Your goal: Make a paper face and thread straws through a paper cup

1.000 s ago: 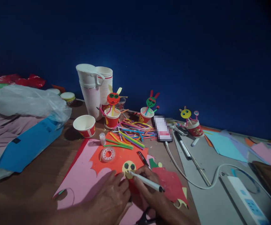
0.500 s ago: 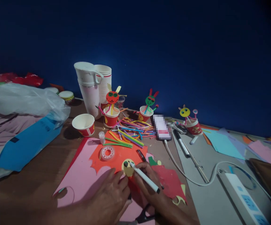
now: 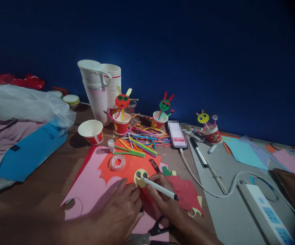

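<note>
A small yellow paper circle (image 3: pixel 139 182) with two dark round eyes lies over the orange paper (image 3: pixel 129 166). My left hand (image 3: pixel 123 209) has its fingers closed at the circle's lower left edge, steadying it; a small dark thing shows beneath the palm, too hidden to name. In my right hand (image 3: pixel 162 197) is a white marker pen (image 3: pixel 160 188), its tip on the circle just below and between the eyes. Pink paper (image 3: pixel 88 190) lies under the left hand. Black-handled scissors (image 3: pixel 157 228) rest by the right wrist.
Beyond the hands lie a tape roll (image 3: pixel 117 162), colored pipe cleaners (image 3: pixel 147 136) and a phone (image 3: pixel 177 134). Paper-cup figures (image 3: pixel 122 126), a cup (image 3: pixel 90 132) and a thermos (image 3: pixel 96 98) stand behind. A power strip (image 3: pixel 267 214) is right, a blue box (image 3: pixel 32 153) left.
The marker's tip has shifted slightly down the circle, and its back end has swung right. A second dark eye now shows on the circle's right side. The left hand stays nearly in place.
</note>
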### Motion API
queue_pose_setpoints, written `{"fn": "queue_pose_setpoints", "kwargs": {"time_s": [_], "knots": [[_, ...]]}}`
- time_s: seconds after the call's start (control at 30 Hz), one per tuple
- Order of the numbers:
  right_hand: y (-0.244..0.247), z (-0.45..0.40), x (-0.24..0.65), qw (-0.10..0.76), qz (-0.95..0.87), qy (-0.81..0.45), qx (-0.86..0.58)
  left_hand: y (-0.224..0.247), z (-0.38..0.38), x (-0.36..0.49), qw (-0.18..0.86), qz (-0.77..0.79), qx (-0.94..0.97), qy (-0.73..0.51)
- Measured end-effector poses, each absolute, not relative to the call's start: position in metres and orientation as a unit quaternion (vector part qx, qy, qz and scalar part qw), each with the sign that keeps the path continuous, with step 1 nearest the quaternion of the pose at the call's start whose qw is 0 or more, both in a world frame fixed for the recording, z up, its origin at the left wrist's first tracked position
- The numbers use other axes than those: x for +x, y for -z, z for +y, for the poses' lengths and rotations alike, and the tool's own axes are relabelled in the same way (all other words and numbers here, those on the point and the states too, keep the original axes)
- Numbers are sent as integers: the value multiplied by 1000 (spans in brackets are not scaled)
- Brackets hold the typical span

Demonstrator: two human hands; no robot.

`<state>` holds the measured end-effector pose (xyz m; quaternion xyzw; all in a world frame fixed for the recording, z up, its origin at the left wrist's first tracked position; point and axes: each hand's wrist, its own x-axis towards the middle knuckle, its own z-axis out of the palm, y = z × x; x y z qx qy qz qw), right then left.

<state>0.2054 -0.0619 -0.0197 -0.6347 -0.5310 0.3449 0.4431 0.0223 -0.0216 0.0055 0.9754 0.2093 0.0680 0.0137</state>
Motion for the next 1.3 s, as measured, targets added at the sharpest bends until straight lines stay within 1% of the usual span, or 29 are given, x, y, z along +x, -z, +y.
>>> {"fn": "queue_pose_setpoints", "kwargs": {"time_s": [0.27,0.43,0.73,0.93,1.3], "knots": [[21,-62,206,429,-533,-359,-635,-17,-22,25,-31,186,981,-52],[19,-62,205,422,-526,-364,-642,-15,-22,25,-38,188,978,-75],[20,-63,207,423,-524,-347,-653,-14,-22,24,-20,185,980,-70],[12,-63,206,402,-523,-361,-659,-13,-24,25,-27,196,978,-59],[19,-64,206,411,-505,-391,-650,-9,-27,25,-20,192,980,-38]]}}
